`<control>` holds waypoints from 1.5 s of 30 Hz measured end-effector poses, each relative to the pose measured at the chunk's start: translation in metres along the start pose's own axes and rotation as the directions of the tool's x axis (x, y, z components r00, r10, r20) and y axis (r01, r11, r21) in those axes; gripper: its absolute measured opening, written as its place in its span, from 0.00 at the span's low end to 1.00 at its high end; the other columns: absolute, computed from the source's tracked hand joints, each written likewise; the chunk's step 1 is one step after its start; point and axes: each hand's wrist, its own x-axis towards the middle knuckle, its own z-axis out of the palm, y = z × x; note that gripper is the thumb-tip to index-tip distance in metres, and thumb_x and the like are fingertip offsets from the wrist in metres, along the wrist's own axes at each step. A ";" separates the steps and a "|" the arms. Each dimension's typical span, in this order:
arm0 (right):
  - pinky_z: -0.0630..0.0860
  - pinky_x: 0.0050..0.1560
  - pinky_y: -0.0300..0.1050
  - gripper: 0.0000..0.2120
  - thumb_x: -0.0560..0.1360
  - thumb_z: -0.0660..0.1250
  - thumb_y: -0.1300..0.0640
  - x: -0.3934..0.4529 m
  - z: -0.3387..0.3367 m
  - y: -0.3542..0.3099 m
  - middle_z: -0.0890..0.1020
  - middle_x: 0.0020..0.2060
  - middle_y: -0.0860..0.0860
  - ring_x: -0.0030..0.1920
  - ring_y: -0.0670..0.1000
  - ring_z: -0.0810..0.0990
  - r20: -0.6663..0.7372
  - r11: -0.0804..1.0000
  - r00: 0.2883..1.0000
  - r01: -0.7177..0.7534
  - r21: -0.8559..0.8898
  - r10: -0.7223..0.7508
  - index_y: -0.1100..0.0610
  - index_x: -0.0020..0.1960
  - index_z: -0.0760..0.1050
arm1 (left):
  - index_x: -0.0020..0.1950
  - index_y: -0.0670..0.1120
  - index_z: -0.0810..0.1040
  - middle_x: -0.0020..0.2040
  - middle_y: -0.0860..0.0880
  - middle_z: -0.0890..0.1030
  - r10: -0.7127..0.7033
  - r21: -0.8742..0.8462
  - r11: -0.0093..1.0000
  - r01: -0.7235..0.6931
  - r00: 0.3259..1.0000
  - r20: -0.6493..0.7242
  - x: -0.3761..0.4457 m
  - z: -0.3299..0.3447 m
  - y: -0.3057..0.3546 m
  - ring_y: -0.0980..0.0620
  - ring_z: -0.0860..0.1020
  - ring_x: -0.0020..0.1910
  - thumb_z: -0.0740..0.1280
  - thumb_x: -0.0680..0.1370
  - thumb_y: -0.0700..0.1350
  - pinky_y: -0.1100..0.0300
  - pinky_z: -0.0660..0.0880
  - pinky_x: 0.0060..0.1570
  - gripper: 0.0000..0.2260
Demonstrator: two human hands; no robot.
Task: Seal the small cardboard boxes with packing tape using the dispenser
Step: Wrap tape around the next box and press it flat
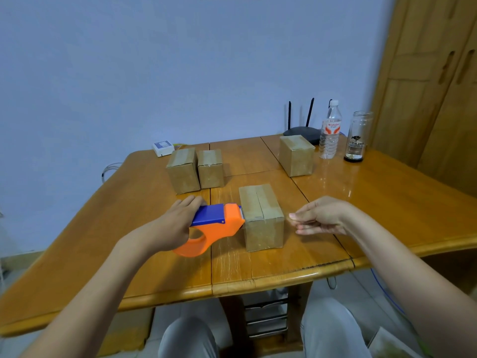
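A small cardboard box (262, 217) stands near the table's front middle, its top flaps closed along a centre seam. My left hand (175, 223) grips an orange and blue tape dispenser (216, 226), whose toothed front edge touches the box's upper left edge. My right hand (318, 215) hovers just right of the box with straight fingers, holding nothing and apart from the cardboard. Two more boxes (183, 171) (210, 168) stand side by side behind the dispenser, with tape on their tops. A further box (296, 155) sits at the back right.
A plastic water bottle (330, 130), a glass jar (357, 136) and a black router (302, 131) stand at the back right of the wooden table (374, 202). A small white device (163, 148) lies at the back left edge. A wooden cabinet (433, 86) rises on the right.
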 end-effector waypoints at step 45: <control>0.36 0.71 0.42 0.43 0.79 0.52 0.30 -0.022 0.085 0.005 0.40 0.81 0.49 0.81 0.51 0.40 0.319 0.003 0.818 0.365 -0.931 -0.478 0.50 0.82 0.37 | 0.70 0.56 0.62 0.61 0.51 0.69 -0.079 0.430 0.903 0.014 0.988 0.133 0.000 -0.022 0.000 0.52 0.64 0.55 0.63 0.78 0.34 0.58 0.68 0.54 0.26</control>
